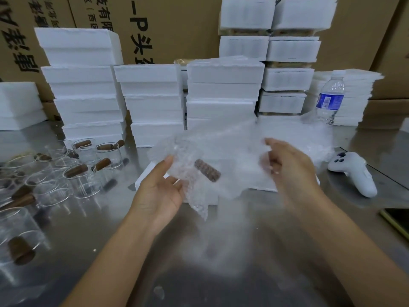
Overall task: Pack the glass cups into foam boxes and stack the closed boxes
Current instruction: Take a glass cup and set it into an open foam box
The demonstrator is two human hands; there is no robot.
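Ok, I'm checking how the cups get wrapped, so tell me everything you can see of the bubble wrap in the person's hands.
The bubble wrap is a clear, crinkled sheet of small bubbles, held up above the metal table. The left hand grips its left edge and the right hand pinches its right side. A brown handle shows through the middle, so a cup seems wrapped inside. Its right part is blurred.

Bare bench (99, 218) lies open at the front. Glass cups (84, 173) crowd the left, stacked foam boxes (152, 103) wall off the back, and a white controller (354, 173), perhaps a phone (396, 220) too, sits right.
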